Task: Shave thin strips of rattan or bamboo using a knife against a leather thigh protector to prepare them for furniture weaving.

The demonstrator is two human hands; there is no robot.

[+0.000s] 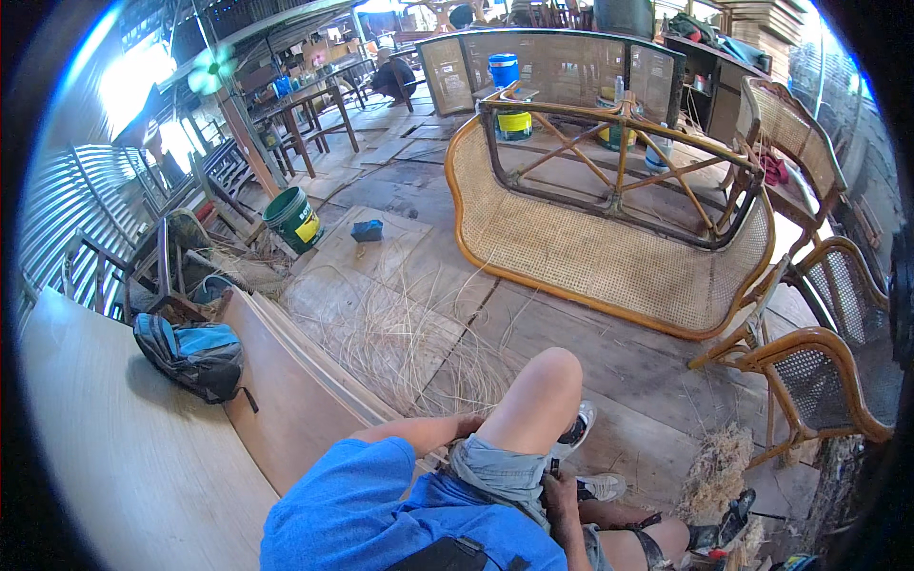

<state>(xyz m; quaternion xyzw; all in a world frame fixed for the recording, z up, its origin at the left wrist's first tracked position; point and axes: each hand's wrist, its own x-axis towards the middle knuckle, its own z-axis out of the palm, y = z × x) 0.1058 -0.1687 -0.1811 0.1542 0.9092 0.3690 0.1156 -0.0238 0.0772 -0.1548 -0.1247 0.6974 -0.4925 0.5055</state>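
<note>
My left arm, in a blue sleeve, reaches to my raised bare thigh. There my left hand lies against the far side of the leg, its fingers mostly hidden. Low at my lap, beside the grey-blue shorts, my right hand is closed. A small dark thing sticks up at its fingers, too small to name. Thin cane strands are strewn over the boards just beyond my knee.
A cane-woven settee lies tipped ahead. Rattan chairs stand at right, near a pile of shavings. At left are plywood sheets, a backpack and a green bucket. A blue block-like thing sits on a board.
</note>
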